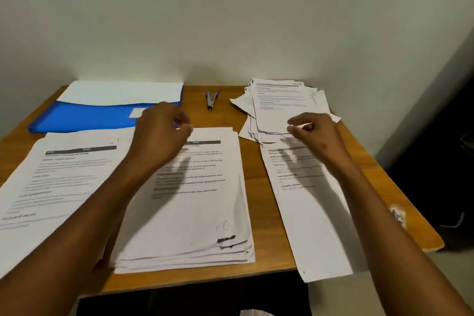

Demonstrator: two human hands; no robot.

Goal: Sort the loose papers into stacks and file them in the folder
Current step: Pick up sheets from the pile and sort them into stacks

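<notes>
While both hands (pixel 164 133) (pixel 311 128) hover loosely curled, holding nothing | loose papers (pixel 282 105) far right | folder (pixel 84 118) far left

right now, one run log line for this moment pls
phase: sorting | left hand: over middle stack, empty | right hand: reaching loose pile | folder: rear left

Far left: the folder (pixel 84 117) lies on the table (pixel 379 174) by the wall, a sheet (pixel 123 92) on its far part.
Far middle: the stapler (pixel 210 100), between folder and loose pile.
Far right: the loose pile (pixel 284 108) of papers.
Near left: the left stack (pixel 51 187), in front of the folder.
Near middle: the middle stack (pixel 200 213), just right of the left stack.
Near right: the right stack (pixel 313 213), in front of the loose pile, overhanging the table's near edge.
</notes>
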